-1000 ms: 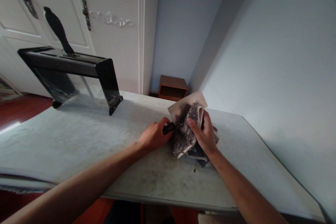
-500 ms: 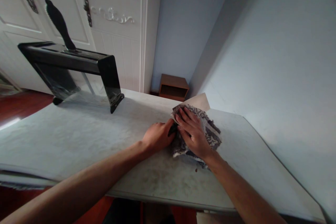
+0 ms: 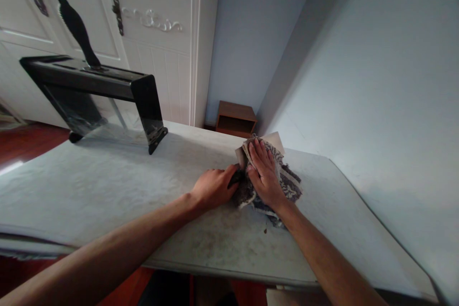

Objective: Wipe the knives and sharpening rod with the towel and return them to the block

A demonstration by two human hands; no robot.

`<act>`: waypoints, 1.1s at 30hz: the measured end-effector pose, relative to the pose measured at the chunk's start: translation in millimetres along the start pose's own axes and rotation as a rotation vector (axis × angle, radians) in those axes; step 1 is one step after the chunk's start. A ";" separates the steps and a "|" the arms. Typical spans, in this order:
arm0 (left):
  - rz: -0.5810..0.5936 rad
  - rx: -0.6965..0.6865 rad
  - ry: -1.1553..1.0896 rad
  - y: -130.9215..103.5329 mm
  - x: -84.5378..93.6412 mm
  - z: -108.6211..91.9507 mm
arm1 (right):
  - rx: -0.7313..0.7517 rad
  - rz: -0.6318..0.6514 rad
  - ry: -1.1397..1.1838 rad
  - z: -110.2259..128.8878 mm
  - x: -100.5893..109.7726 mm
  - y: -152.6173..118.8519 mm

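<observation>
My left hand [image 3: 215, 185] is wrapped round a black handle [image 3: 235, 178], whose far end meets a flat, light beige piece [image 3: 275, 141] partly under the cloth. A patterned grey and white cloth [image 3: 291, 185] lies bunched over that piece, on the pale tabletop [image 3: 143, 191]. On top of the cloth, my right hand [image 3: 264, 174] presses down with its fingers stretched out. What lies under my right palm is hidden.
A black frame [image 3: 89, 76] with an upright handle and clear film stands at the table's back left. Behind are white cabinet doors [image 3: 158, 57] and a small brown box-shaped unit [image 3: 236, 117]. A wall [image 3: 387, 81] borders the right side.
My right hand has slid slightly forward and to the right, with the cloth's top edge shifting with it. More of the flat piece's left part shows beside the cloth. My left hand keeps its hold.
</observation>
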State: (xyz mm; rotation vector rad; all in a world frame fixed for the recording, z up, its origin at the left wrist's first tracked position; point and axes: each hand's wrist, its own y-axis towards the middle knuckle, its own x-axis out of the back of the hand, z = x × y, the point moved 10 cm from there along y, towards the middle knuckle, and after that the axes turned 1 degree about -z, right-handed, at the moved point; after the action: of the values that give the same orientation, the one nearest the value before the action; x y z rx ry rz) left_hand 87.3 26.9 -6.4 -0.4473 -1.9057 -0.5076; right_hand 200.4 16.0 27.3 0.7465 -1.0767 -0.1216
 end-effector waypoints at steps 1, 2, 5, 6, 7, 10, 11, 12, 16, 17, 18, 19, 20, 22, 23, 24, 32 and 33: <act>0.001 0.002 -0.005 -0.4 -0.5 0.7 | -0.012 -0.013 -0.001 -5.0 1.5 0.3; 0.003 0.007 -0.008 -0.9 -0.9 1.6 | -0.022 -0.027 -0.003 -10.1 3.1 0.5; 0.012 0.027 -0.012 -2.9 -0.7 4.1 | -0.067 -0.071 -0.009 -27.6 9.0 0.4; 0.014 0.029 -0.013 -3.6 -0.1 4.2 | -0.084 -0.082 -0.007 -33.7 10.7 0.2; 0.015 0.029 -0.015 -4.3 0.8 4.2 | -0.099 -0.092 -0.005 -39.6 12.2 0.0; 0.021 0.034 -0.031 -5.8 2.8 4.7 | -0.122 -0.131 0.006 -55.2 17.9 -0.4; 0.024 0.040 -0.039 -6.1 3.1 5.3 | -0.127 -0.149 0.013 -60.0 20.3 -0.4; 0.026 0.048 -0.045 -6.4 3.5 6.0 | -0.130 -0.166 0.024 -64.6 22.7 -0.5; 0.028 0.068 -0.059 -7.2 4.8 7.6 | -0.168 -0.215 0.129 -81.0 31.2 -1.0; 0.027 0.069 -0.060 -7.4 5.3 7.7 | -0.194 -0.224 0.172 -84.9 33.1 -1.5; 0.024 0.070 -0.063 -7.5 5.8 7.7 | -0.229 -0.236 0.218 -88.9 35.3 -2.2; 0.022 0.071 -0.066 -7.5 6.4 8.0 | -0.269 -0.254 0.262 -92.8 37.9 -3.3; 0.019 0.074 -0.070 -7.4 7.0 8.4 | -0.311 -0.277 0.299 -96.3 41.1 -4.5; 0.014 0.076 -0.080 -7.1 8.1 9.3 | -0.398 -0.337 0.353 -103.1 48.6 -7.6; 0.011 0.077 -0.087 -6.9 8.4 9.7 | -0.442 -0.364 0.371 -106.7 52.1 -9.4; 0.007 0.077 -0.095 -6.7 8.9 10.4 | -0.485 -0.385 0.389 -110.7 54.8 -11.2; -0.047 0.120 -0.185 -5.4 12.3 19.0 | -0.757 -0.385 0.752 -148.5 41.3 -26.0; -0.051 0.128 -0.190 -5.2 12.9 20.3 | -0.788 -0.392 0.806 -151.3 38.7 -27.8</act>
State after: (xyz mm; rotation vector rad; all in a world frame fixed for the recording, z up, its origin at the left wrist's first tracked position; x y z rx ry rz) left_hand 64.3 34.4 -2.1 -0.3751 -2.1232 -0.3839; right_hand 352.4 52.7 0.5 0.2164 -0.0576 -0.4994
